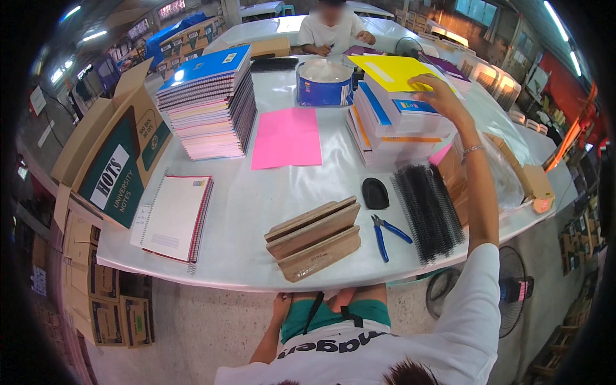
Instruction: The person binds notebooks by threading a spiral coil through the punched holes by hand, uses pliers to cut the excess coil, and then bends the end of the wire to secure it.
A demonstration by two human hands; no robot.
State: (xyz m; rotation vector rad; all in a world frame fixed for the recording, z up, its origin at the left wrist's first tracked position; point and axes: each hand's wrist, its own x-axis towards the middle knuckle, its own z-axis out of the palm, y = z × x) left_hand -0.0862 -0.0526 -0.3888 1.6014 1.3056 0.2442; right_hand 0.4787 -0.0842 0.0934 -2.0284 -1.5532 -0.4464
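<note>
My right hand (436, 96) reaches to the far right of the table, its fingers bent over the near edge of a yellow cover sheet (388, 72). That sheet lies on top of a stack of unbound notebook pages (410, 119) with blue and orange covers between them. My left hand (281, 305) is low by my thigh, below the table's front edge; its fingers are mostly hidden. In front of me are a grooved wooden block (314, 237), blue-handled cutting pliers (388, 237), a small black tray (375, 194) and a bundle of black spiral coils (427, 215).
A pink sheet (287, 138) lies mid-table. Left of it rises a tall stack of spiral notebooks (208, 109); nearer is another spiral notebook (174, 215). An open carton (115, 163) stands at the left edge. Beyond a blue container (324, 90) sits another person (330, 32).
</note>
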